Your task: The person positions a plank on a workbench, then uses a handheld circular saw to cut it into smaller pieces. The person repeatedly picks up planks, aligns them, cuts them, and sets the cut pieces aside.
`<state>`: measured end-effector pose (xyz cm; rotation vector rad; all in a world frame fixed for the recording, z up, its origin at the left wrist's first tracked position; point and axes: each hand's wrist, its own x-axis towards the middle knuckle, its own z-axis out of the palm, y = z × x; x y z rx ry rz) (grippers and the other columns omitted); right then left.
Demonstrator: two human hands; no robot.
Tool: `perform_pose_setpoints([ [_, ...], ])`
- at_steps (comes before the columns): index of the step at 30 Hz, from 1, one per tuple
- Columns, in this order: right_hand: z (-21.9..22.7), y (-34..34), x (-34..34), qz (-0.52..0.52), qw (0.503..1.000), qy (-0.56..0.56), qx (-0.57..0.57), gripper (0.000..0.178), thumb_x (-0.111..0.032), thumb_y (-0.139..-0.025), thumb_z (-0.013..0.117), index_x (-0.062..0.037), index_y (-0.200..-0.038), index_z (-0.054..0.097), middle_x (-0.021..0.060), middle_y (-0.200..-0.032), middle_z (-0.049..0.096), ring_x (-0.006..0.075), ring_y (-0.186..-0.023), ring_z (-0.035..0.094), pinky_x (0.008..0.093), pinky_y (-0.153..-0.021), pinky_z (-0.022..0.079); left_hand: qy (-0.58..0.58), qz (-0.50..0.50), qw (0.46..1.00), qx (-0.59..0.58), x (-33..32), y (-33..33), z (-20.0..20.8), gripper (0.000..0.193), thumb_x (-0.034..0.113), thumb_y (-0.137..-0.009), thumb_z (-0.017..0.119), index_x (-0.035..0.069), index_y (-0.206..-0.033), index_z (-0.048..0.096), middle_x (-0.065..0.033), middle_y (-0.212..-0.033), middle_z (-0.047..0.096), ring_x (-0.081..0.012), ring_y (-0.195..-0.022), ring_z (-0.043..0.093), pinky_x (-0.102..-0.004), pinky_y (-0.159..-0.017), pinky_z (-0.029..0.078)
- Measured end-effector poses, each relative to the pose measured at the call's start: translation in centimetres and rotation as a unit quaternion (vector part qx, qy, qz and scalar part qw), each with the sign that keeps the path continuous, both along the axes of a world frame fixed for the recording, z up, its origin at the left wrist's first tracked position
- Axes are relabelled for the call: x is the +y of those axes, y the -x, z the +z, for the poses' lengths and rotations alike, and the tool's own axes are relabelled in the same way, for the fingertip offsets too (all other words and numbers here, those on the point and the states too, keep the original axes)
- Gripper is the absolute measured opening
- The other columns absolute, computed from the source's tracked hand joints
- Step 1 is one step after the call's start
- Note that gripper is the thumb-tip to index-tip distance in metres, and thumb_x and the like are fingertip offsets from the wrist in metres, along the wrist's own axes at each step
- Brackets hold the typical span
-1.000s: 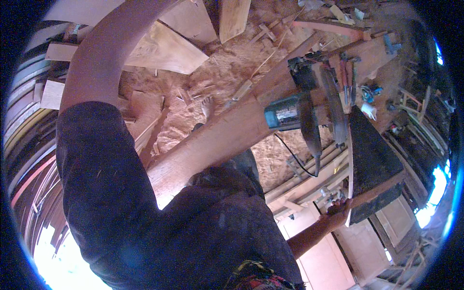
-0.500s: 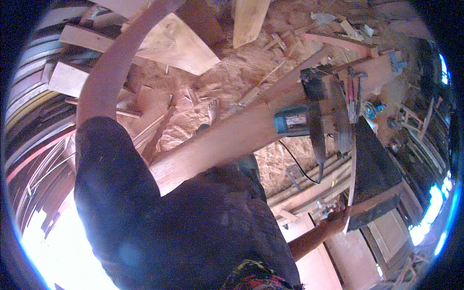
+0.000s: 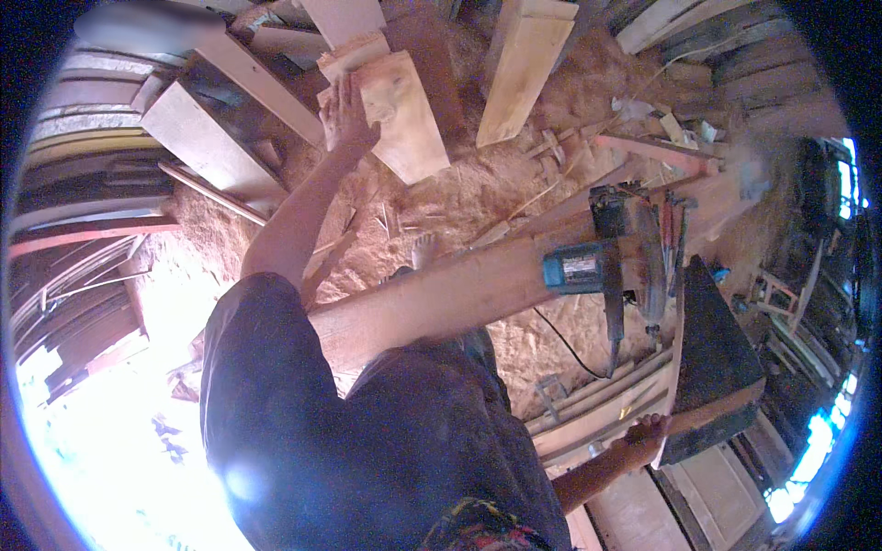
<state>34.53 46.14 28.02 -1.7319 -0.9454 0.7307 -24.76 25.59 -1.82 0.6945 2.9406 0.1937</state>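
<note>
My left hand (image 3: pixel 347 121) reaches forward with its fingers stretched out, lying against the edge of a pale wooden board (image 3: pixel 404 119) that leans among other boards. On the right, my right hand (image 3: pixel 645 435) has its fingers closed round the edge of a dark, wedge-shaped panel (image 3: pixel 717 344) with a pale wooden rim. Between my hands a long wooden plank (image 3: pixel 432 298) runs slantwise across my front. A corded power tool (image 3: pixel 581 268) with a blue housing and black handle sits on this plank. Red-handled hand tools (image 3: pixel 671 230) lie just beyond it.
Wood shavings (image 3: pixel 478 207) cover the ground. A thick pale board (image 3: pixel 525 69) stands ahead, and another board (image 3: pixel 209 147) leans at the left. The tool's black cord (image 3: pixel 570 340) hangs beside the plank. Stacked timber (image 3: pixel 115 124) lines the left side; panelled doors (image 3: pixel 717 487) lie at lower right.
My left hand, out of sight at the top before, has come into view against the pale board. The view has shifted leftward. My right hand keeps its hold on the panel.
</note>
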Motion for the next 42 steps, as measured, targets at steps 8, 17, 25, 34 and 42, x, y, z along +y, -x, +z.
perform_pose_setpoints([
  [8,-1.3,-5.3,-0.6,0.078,0.996,0.006,-0.034,0.021,-0.030,-0.099,0.069,-0.0103,-0.094,0.064,-0.0004,-0.074,0.059,0.0103,-0.061,0.052,0.0259,-0.054,0.039,0.075,-0.112,0.991,0.000,-0.5,-1.9,3.9,0.096,0.052,-0.081,0.075,0.000,-0.152,0.036,-0.0225,-0.135,0.057,-0.0380,-0.126,0.056,-0.0574,-0.103,0.043],
  [17,0.3,-6.3,-2.0,0.083,0.993,0.023,0.082,0.022,-0.030,-0.100,0.069,-0.0096,-0.095,0.064,-0.0007,-0.072,0.059,0.0108,-0.062,0.055,0.0250,-0.054,0.040,-0.086,-0.203,0.955,-0.199,0.7,-6.5,-0.7,0.069,0.051,-0.068,0.086,0.004,-0.115,0.071,-0.0213,-0.108,0.073,-0.0386,-0.103,0.071,-0.0467,-0.091,0.055],
  [25,-1.7,-11.4,1.0,0.084,0.996,-0.011,0.030,0.028,-0.032,-0.092,0.077,-0.0054,-0.091,0.067,0.0048,-0.072,0.063,0.0133,-0.059,0.056,0.0261,-0.051,0.037,-0.109,-0.103,0.982,-0.114,-9.1,-11.6,2.7,0.064,0.052,-0.074,0.085,0.005,-0.115,0.069,-0.0216,-0.105,0.074,-0.0412,-0.101,0.071,-0.0487,-0.089,0.056],
  [34,-6.5,-15.6,10.8,0.216,0.965,-0.044,0.144,0.025,-0.029,-0.096,0.071,-0.0045,-0.093,0.068,0.0045,-0.080,0.065,0.0158,-0.065,0.057,0.0268,-0.055,0.043,-0.123,0.123,0.977,-0.124,-22.3,-33.0,26.1,0.061,0.036,-0.076,0.091,0.005,-0.124,0.070,-0.0158,-0.097,0.077,-0.0185,-0.089,0.074,-0.0384,-0.077,0.058],
  [42,-4.1,-12.6,11.2,0.338,0.927,-0.083,0.142,0.033,-0.030,-0.097,0.070,-0.0012,-0.111,0.070,0.0060,-0.089,0.066,0.0155,-0.072,0.061,0.0262,-0.060,0.049,-0.209,-0.001,0.978,0.021,-26.8,-45.4,26.7,0.065,0.011,-0.068,0.090,0.018,-0.129,0.071,-0.0074,-0.125,0.073,-0.0262,-0.115,0.070,-0.0397,-0.098,0.054],
])
